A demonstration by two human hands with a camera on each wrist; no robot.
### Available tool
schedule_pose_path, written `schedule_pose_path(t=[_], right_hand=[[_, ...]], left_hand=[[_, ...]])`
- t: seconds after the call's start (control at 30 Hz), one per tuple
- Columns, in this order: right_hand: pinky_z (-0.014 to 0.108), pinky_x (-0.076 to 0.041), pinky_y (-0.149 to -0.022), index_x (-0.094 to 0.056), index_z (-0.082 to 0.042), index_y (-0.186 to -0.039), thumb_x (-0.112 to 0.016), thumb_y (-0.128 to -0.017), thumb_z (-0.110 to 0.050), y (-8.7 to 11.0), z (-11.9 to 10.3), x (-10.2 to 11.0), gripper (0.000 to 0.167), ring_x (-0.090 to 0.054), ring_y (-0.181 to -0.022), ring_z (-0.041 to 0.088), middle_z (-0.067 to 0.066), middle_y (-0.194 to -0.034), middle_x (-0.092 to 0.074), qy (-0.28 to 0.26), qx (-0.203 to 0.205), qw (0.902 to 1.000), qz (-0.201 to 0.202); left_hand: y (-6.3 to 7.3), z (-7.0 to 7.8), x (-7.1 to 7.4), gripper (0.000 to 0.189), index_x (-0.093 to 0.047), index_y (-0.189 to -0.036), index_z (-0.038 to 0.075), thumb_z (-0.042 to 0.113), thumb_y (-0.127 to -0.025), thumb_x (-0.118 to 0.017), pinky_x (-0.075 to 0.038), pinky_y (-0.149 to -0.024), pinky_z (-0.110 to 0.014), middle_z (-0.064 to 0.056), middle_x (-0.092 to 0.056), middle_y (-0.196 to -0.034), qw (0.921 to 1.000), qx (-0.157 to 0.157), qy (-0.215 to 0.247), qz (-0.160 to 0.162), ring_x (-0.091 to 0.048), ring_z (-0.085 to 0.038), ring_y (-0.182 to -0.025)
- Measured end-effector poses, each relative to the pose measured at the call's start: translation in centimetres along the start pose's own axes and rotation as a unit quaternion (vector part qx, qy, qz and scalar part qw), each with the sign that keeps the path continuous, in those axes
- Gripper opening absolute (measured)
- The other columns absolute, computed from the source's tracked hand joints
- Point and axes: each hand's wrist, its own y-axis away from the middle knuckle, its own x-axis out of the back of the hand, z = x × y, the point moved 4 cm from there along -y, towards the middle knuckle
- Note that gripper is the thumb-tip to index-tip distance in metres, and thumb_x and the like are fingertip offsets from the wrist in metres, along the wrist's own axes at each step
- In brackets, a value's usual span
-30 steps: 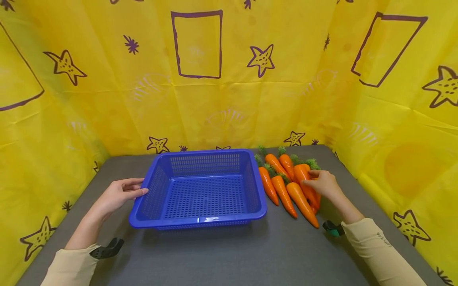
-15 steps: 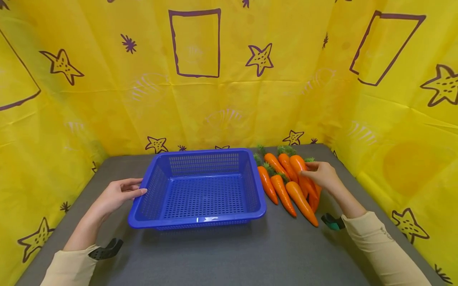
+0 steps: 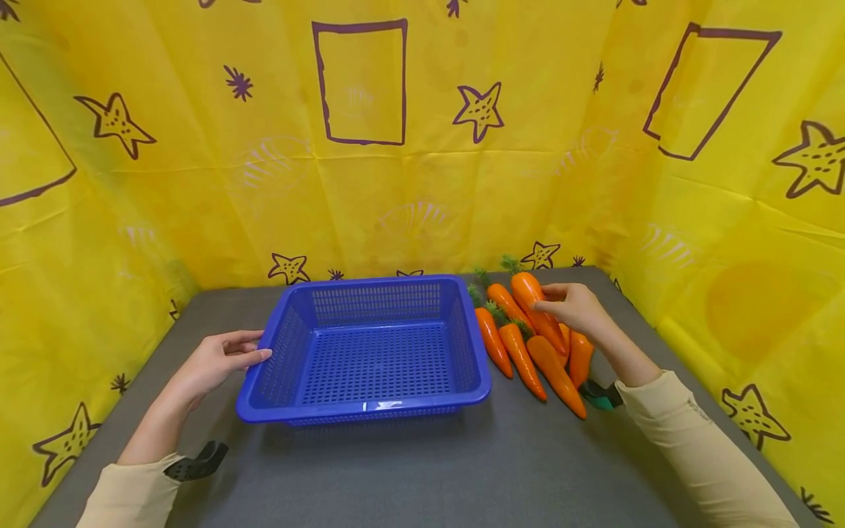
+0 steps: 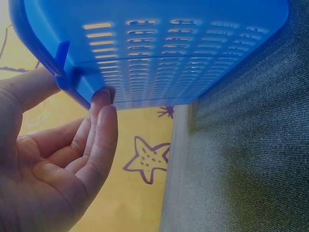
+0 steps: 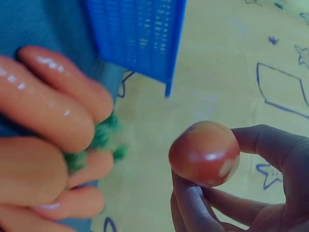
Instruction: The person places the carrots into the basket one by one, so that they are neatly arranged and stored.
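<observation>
My left hand [image 3: 213,367] pinches the left rim of a blue plastic basket [image 3: 422,408], thumb over the edge. In the left wrist view its fingers curl against the slotted outer wall of the basket [image 4: 159,63]. To the basket's right, my right hand [image 3: 577,308] holds an orange carrot [image 3: 529,293] between thumb and fingers, above the other carrots. The right wrist view shows the held carrot [image 5: 205,152] end-on, apart from the loose ones. Several carrots with green tops lie on the table, such as the front one [image 3: 557,374]; the raised carrot hides part of the pile.
The grey table [image 3: 370,477] runs back to a yellow cloth [image 3: 422,213] with starfish drawings, which stands behind and along both sides. Black straps sit at both wrists, the left strap [image 3: 198,462] close over the table.
My right hand has lifted a carrot from the right side of the pile and moved left with it, towards the basket. The left hand and the basket have stayed in place.
</observation>
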Motion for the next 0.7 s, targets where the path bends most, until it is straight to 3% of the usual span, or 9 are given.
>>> schedule_pose_path(t=[0.27,0.7], right_hand=[[0.044,-0.053,-0.088,-0.043,0.002,-0.140,-0.064,-0.089,-0.033,-0.7,-2.4,-0.8,0.066,-0.060,-0.103,0.032,0.023,-0.137,-0.049,-0.031,0.008,0.9993,-0.022],[0.046,-0.048,-0.098,-0.038,0.004,-0.141,-0.064,-0.089,-0.025,-1.8,-6.8,-2.4,0.065,-0.053,-0.120,0.035,0.023,-0.139,-0.048,-0.094,0.017,0.9932,-0.067]], left_hand=[[0.2,0.1,-0.1,0.067,-0.045,-0.135,-0.006,0.038,-0.089,-0.064,-0.056,-0.083,-0.043,-0.024,-0.063,-0.116,0.9998,-0.007,0.018,-0.004,-0.065,-0.021,-0.093],[0.2,0.2,0.0,0.065,-0.046,-0.135,-0.006,0.035,-0.089,-0.065,-0.057,-0.080,-0.038,-0.024,-0.063,-0.117,0.9996,-0.009,0.028,-0.003,-0.065,-0.017,-0.090]])
